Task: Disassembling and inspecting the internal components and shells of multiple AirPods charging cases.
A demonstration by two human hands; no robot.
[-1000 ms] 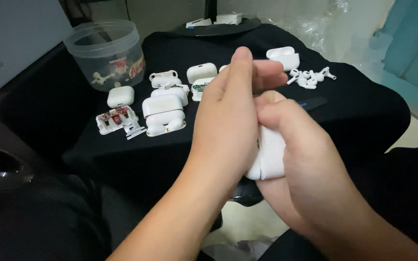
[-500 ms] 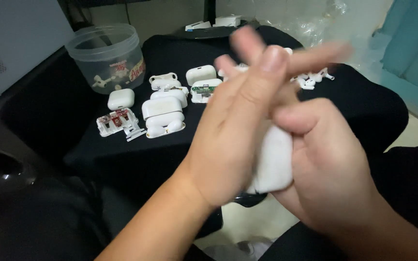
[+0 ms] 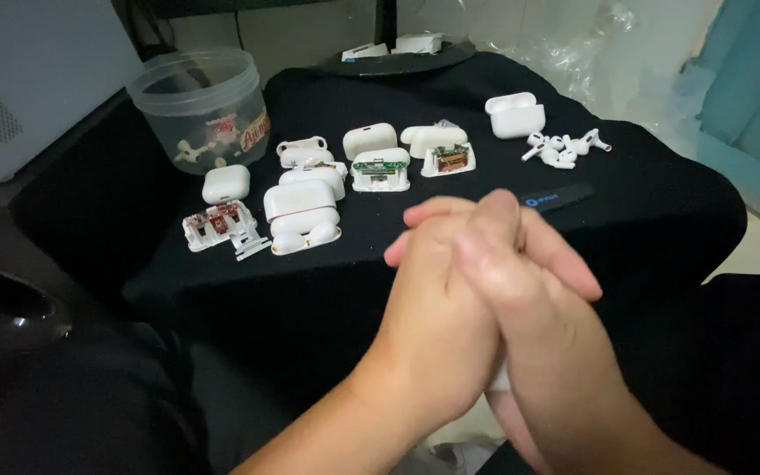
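- The fingers of the left hand (image 3: pixel 437 308) are now folded down and pressed flat against the right hand (image 3: pixel 538 325); half a second back they were flung wide and blurred.
- Both hands are clamped together around the white earbud case (image 3: pixel 500 380), and only a sliver of it is seen poking out low between the palms, whereas most of its side was showing before.
- So a squeeze on the case is probably being done, like a shell being snapped shut or popped, but that's just a guess.
- The hands are held in the air just off the near edge of the black table (image 3: pixel 661 220), not resting on it.
- Further out, a flat black pry tool (image 3: pixel 556 197) is lying just behind the knuckles.
- Opened cases with circuit boards (image 3: pixel 378 167) are spread over the middle, loose earbuds (image 3: pixel 565 148) toward the far right edge.
- A clear plastic tub (image 3: pixel 200 105) is parked at the far left corner, unmoved.
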